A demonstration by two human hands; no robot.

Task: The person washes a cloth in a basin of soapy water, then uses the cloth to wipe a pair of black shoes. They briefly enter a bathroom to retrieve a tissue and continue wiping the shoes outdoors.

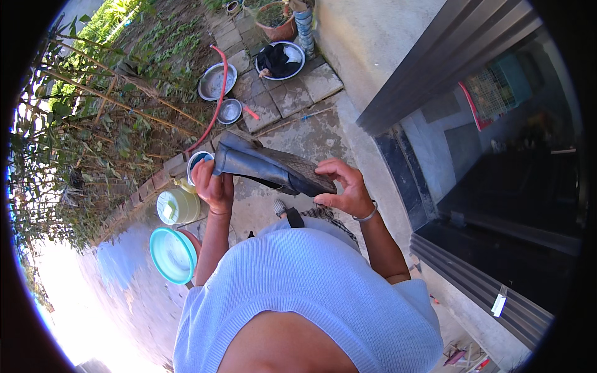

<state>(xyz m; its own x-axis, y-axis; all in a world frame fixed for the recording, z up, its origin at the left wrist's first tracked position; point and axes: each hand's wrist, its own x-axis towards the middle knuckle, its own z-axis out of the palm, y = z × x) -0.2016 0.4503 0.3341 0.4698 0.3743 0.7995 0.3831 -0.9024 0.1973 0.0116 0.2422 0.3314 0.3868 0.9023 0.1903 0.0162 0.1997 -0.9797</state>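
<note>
A black shoe (264, 168) is held up in front of my chest, tipped on its side so that its worn, patterned sole faces up and away from me. At its heel end my left hand (214, 188) is closed, fingers and thumb gripping the back of the shoe. The toe end sits between the thumb and fingers of my right hand (348, 189), which wears a bracelet (367, 213) at the wrist. Part of the shoe's opening is turned down toward me, and its inside is mostly hidden.
Beyond the shoe stand metal basins (217, 82), a basin with dark cloth (280, 60) and a red hose (219, 102). Left are a pale yellow bucket (177, 207), a turquoise basin (173, 255) and garden plants on poles (93, 124). A dark doorway (497, 186) lies right.
</note>
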